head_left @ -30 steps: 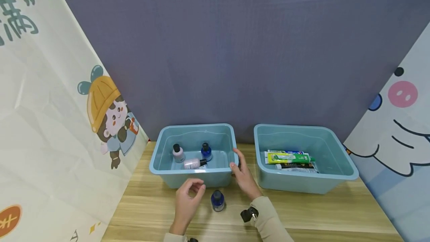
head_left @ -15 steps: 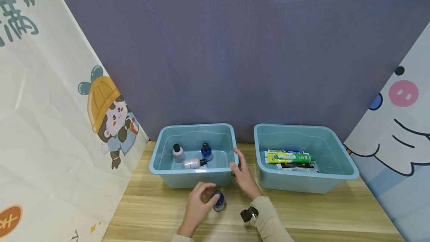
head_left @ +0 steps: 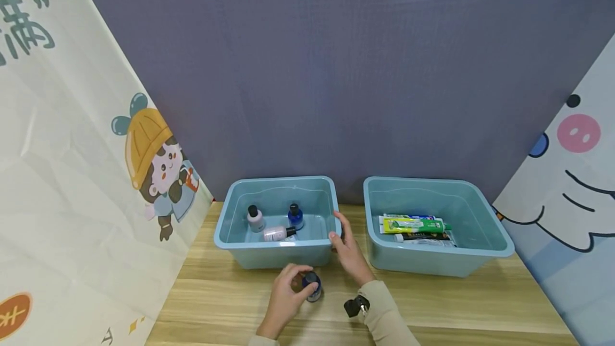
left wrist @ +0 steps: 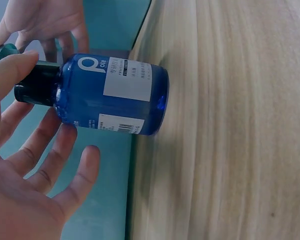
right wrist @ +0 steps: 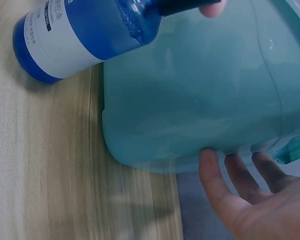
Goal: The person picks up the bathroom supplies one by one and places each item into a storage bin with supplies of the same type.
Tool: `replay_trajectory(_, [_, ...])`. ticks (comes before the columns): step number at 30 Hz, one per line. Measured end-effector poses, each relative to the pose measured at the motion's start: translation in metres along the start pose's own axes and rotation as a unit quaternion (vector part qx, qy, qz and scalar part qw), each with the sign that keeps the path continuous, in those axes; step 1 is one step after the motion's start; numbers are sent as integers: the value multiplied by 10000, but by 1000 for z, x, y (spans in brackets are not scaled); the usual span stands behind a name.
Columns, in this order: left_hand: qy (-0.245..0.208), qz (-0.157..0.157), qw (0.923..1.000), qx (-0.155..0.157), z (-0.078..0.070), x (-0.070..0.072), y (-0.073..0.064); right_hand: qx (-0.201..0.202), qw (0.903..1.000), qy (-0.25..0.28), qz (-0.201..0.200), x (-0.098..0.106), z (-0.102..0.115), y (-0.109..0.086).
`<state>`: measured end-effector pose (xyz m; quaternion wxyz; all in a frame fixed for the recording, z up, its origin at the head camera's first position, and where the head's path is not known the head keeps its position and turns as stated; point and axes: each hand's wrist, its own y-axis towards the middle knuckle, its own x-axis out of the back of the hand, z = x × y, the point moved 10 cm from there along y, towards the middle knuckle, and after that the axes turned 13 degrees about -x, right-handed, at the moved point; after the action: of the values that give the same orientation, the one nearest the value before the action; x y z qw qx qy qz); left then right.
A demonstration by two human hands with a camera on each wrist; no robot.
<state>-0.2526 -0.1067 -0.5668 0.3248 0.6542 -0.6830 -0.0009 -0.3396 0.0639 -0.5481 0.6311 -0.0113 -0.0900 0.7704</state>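
A blue bottle with a black cap (left wrist: 115, 92) stands upright on the wooden table, in front of the left bin. My left hand (head_left: 284, 298) is at its cap, thumb on one side and fingers on the other; the little finger is spread away in the left wrist view. My right hand (head_left: 352, 255) holds the right end of the light blue bin (head_left: 276, 179), its thumb at the rim and its fingers against the outer wall (right wrist: 190, 110). Inside that bin are a standing pale pink bottle (head_left: 256, 222), a lying pale pink bottle (head_left: 275, 234) and another blue bottle (head_left: 295, 219).
A second light blue bin (head_left: 432, 263) stands to the right with several toothpaste tubes (head_left: 415, 226) in it. Behind both bins rises a grey-blue partition (head_left: 307, 68). Printed sheets border the wooden table (head_left: 206, 303) on the left and right.
My left hand has moved right, from beside the blue bottle to its cap, with thumb and fingers coming around it. My right hand has stayed on the bin.
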Motion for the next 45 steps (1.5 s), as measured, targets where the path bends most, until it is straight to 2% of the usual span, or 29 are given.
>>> replay_trajectory(8, [-9, 68, 9998, -201, 3, -5, -1, 103, 9999, 0, -14, 0, 2, 0])
replay_trajectory(21, [-731, 184, 9971, 135, 12, -12, -3, 101, 9999, 9, 19, 1, -1, 1])
replay_trajectory(27, [-810, 132, 9965, 182, 13, -11, -3, 85, 10000, -34, 9, 1, -1, 1])
replay_trajectory(32, [-815, -41, 9965, 205, 14, -4, -2, 16, 10000, -57, 4, 1, -1, 1])
replay_trajectory(37, [-794, -257, 9965, -1, 5, 8, 2, 26, 10000, -27, 25, 1, -1, 0])
replay_trajectory(40, [-881, -299, 9956, -109, -1, 14, 4, 55, 10000, -48, 13, 1, -2, 0])
replay_trajectory(45, [-987, -301, 9946, -102, -7, 23, 8, 90, 10000, -44, -4, 1, -1, -1])
